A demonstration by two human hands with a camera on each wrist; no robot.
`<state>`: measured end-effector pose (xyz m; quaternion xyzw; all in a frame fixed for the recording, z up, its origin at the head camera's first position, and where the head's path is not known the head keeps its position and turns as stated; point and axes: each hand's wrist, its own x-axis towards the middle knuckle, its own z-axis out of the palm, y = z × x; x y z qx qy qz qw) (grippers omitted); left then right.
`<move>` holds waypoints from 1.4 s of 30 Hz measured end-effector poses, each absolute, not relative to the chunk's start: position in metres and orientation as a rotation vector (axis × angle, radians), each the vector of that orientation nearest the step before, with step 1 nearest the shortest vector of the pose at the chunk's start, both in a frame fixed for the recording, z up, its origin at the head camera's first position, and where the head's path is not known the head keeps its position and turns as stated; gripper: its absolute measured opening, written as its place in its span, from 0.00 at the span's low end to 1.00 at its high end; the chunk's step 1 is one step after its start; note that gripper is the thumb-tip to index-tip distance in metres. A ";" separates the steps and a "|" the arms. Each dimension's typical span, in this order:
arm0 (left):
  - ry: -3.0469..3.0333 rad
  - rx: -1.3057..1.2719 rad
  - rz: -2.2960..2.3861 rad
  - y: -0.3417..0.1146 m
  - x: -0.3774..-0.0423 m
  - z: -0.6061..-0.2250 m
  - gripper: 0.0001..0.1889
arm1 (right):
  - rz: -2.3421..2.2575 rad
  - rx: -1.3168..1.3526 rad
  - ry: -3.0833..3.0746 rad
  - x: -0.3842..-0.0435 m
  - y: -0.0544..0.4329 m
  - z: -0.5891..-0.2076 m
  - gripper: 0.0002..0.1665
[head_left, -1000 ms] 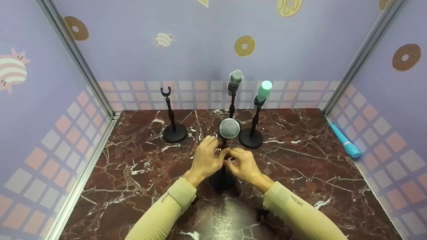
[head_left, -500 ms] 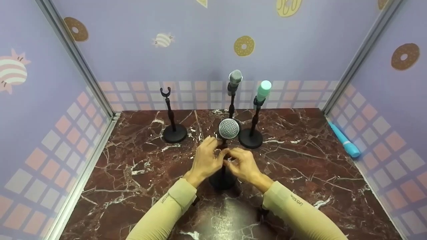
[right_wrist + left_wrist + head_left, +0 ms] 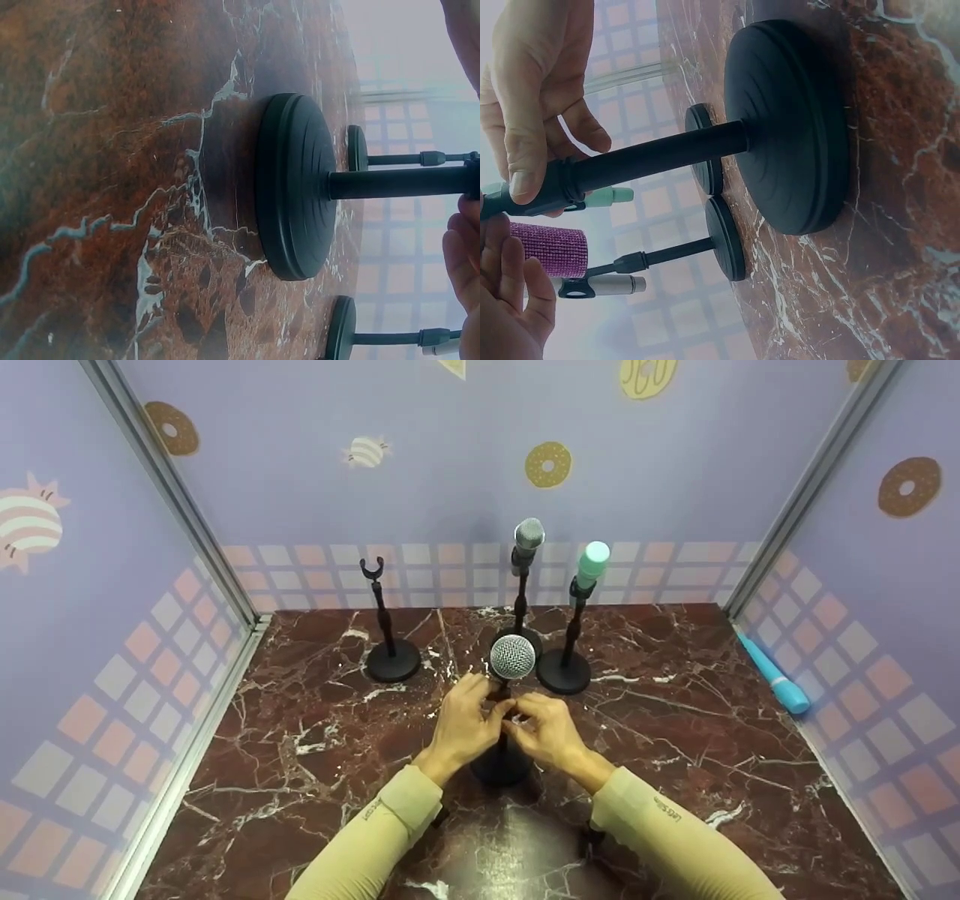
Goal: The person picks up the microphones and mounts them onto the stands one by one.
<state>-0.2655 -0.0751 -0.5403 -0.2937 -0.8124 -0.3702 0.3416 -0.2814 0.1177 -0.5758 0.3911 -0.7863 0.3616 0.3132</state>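
One stand point(image 3: 501, 766), well in from the back edge of the desk point(image 3: 300, 825), is pinched below its silver-headed microphone point(image 3: 512, 657) by left hand point(image 3: 462, 727) and right hand point(image 3: 551, 729), so steady, gentle finger pressure that keeps it upright seems best.

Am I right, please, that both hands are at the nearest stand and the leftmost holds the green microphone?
No: the head view shows the green microphone on the rightmost stand, not the leftmost stand; left hand and right hand are at the nearest stand.
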 end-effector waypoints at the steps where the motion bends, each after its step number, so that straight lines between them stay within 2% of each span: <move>1: -2.116 -0.765 -0.962 -0.075 -0.266 -0.541 0.10 | 0.954 1.028 -2.080 -0.281 0.118 -0.575 0.11; 27: -2.118 -0.787 -0.972 -0.079 -0.267 -0.540 0.11 | 0.961 1.040 -2.066 -0.281 0.117 -0.574 0.09; 42: -2.103 -0.770 -0.975 -0.077 -0.267 -0.541 0.11 | 0.873 0.890 -2.141 -0.278 0.112 -0.567 0.14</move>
